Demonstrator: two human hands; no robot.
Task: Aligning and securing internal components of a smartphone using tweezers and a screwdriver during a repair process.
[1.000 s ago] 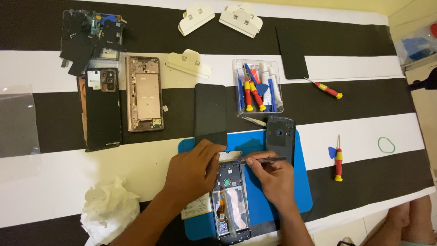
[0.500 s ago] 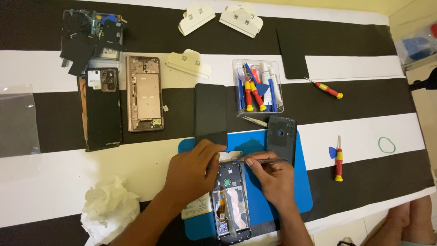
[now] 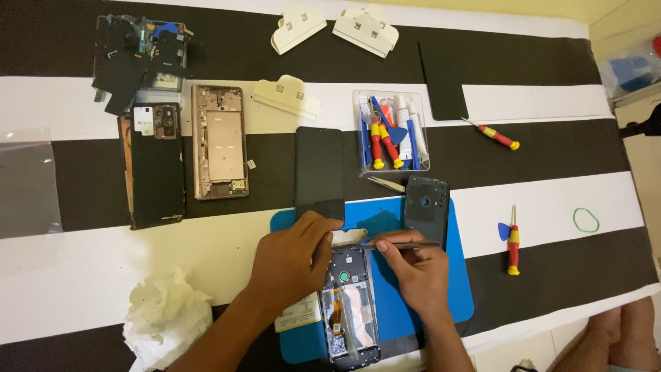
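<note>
An opened phone [image 3: 350,303] lies on a blue work mat [image 3: 454,289], its circuit board and orange flex cables showing. My left hand [image 3: 289,258] rests on the phone's upper left edge, fingers curled against it. My right hand [image 3: 413,265] pinches a pair of metal tweezers [image 3: 403,244], whose tips point left over the top of the phone. A dark back cover [image 3: 427,207] lies just beyond my right hand.
A black screen panel [image 3: 319,171] lies above the mat. A clear tray of tools [image 3: 389,131], red-and-yellow screwdrivers [image 3: 513,238] [image 3: 492,133], two more disassembled phones [image 3: 157,165] [image 3: 219,141], white clips [image 3: 296,26], a crumpled tissue [image 3: 169,317] and a green rubber ring [image 3: 586,220] are spread around.
Both hands stay at the top of the opened phone; the tweezers have shifted only slightly. Nothing else has moved.
</note>
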